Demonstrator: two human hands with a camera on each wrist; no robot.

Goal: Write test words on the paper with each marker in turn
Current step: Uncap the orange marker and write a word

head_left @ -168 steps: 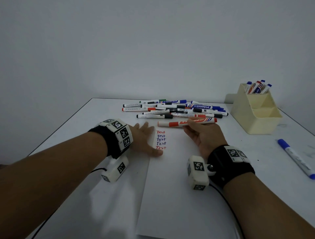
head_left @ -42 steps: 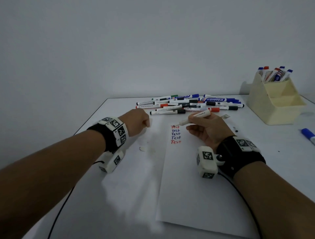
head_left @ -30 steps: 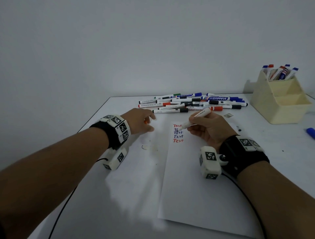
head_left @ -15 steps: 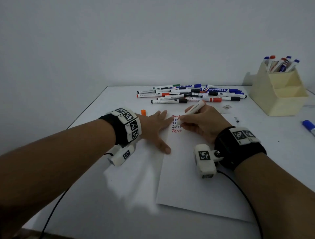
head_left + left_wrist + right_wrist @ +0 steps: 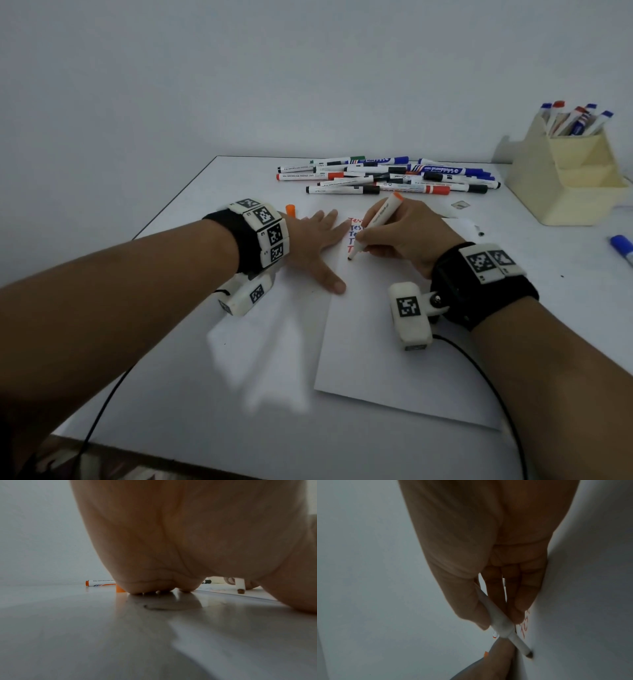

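Observation:
A white sheet of paper [image 5: 394,359] lies on the white table, with several red and blue "Test" words [image 5: 352,233] in a column near its top left. My right hand [image 5: 397,236] grips an uncapped white marker with an orange end [image 5: 376,219], its tip [image 5: 529,655] touching the paper just below the last word. My left hand [image 5: 315,246] lies flat with spread fingers, pressing the paper's left edge. The orange cap [image 5: 290,209] stands on the table behind my left hand, also seen in the left wrist view as the cap [image 5: 120,588].
A pile of several whiteboard markers [image 5: 387,178] lies at the back of the table. A cream organiser [image 5: 575,185] with several markers stands at the back right. A blue marker [image 5: 621,248] lies at the right edge. A cable runs from each wrist camera.
My left hand set the orange cap down and then spread flat on the paper's edge. My right hand brought the uncapped marker down until its tip met the paper below the words.

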